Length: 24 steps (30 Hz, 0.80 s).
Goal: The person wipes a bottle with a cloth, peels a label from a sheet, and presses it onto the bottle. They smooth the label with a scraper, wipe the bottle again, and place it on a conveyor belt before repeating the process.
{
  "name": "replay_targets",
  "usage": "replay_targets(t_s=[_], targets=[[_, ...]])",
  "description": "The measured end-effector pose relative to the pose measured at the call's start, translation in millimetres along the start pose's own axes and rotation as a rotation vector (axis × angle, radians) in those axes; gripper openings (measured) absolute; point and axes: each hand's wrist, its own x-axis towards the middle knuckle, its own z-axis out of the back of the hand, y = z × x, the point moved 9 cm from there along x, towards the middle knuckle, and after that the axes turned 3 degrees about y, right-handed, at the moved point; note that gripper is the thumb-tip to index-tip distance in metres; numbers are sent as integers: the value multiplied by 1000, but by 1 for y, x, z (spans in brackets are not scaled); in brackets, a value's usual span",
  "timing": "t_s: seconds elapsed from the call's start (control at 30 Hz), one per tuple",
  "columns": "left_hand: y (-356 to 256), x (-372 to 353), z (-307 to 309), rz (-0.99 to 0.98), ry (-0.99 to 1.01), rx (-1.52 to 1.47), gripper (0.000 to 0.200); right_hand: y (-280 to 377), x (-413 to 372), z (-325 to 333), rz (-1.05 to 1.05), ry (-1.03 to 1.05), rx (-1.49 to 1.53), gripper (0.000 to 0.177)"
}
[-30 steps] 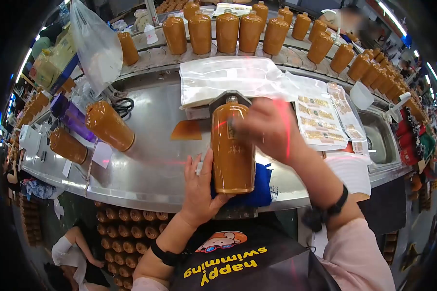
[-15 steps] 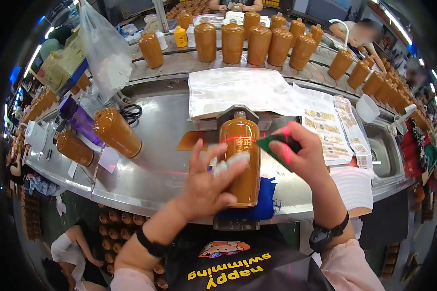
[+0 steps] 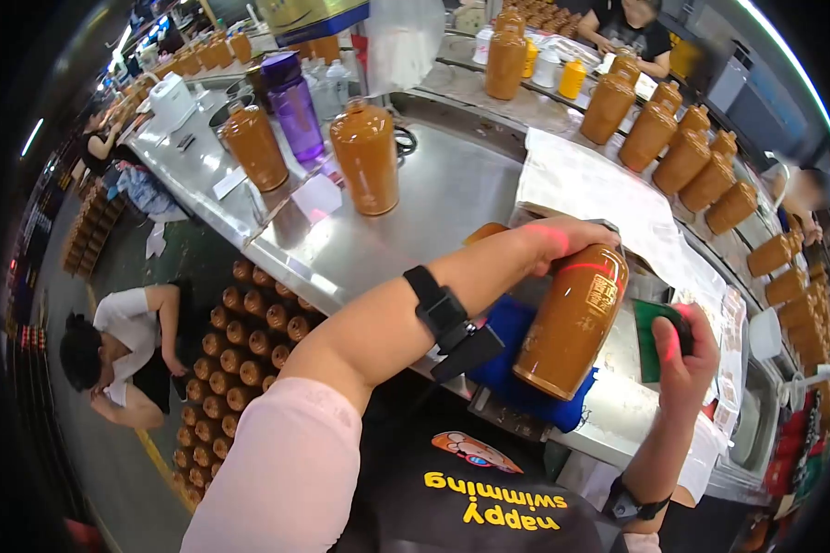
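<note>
A glossy brown bottle [image 3: 572, 323] with gold characters and a few patches on its side lies tilted at the front of the metal bench. My left hand [image 3: 576, 240] is closed around its neck end, the arm reaching across from the left. Under the bottle is a blue cloth [image 3: 507, 327]. To the right, apart from the bottle, my right hand [image 3: 690, 350] pinches a flat green scraper [image 3: 647, 343] with a dark edge. Red light lines fall across the bottle and both hands.
Two brown bottles [image 3: 364, 157] and a purple flask [image 3: 292, 111] stand left on the bench [image 3: 452, 184]. White sheets [image 3: 586, 184] lie behind the work spot, a sink [image 3: 758, 415] at right. Bottles line the conveyor beyond. A person [image 3: 134, 341] crouches at lower left among many bottles.
My view has turned left. My left hand has gone from the bottle's side to its neck, and the bottle now leans. My right hand with the scraper has moved away from the bottle.
</note>
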Motion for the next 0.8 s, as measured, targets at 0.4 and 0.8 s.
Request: replay_targets(t_s=[0.4,0.8], targets=[[-88,-124,35,-618,-256,170,24,2,-16,30,66,-33,128,18],[-203,-106,209,-758,-1416,1255,41,-32,56,66,102,-117,140,28]])
